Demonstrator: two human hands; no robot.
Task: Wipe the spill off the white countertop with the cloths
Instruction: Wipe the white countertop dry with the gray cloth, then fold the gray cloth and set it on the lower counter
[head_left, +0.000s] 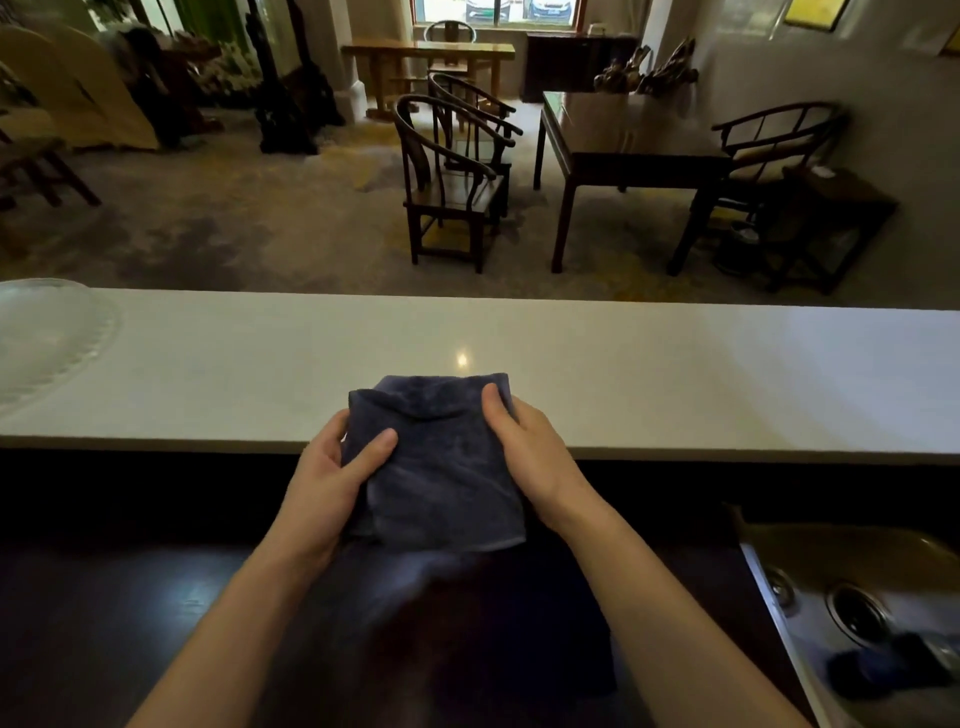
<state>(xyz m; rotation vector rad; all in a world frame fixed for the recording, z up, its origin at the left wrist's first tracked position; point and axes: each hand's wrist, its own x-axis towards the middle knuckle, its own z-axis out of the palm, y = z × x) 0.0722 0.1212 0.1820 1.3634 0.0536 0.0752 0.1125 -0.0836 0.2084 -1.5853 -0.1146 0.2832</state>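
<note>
Head view: left hand (332, 478) and right hand (524, 447) grip folded dark cloth (441, 467) (thumbs on top) over countertop (675, 374) edge.

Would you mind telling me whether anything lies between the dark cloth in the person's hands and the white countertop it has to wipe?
Nothing visible does. The left hand and right hand hold the folded dark cloth over the near edge of the white countertop, which lies bare ahead of it. The only other item, a glass dish, sits far left.
</note>
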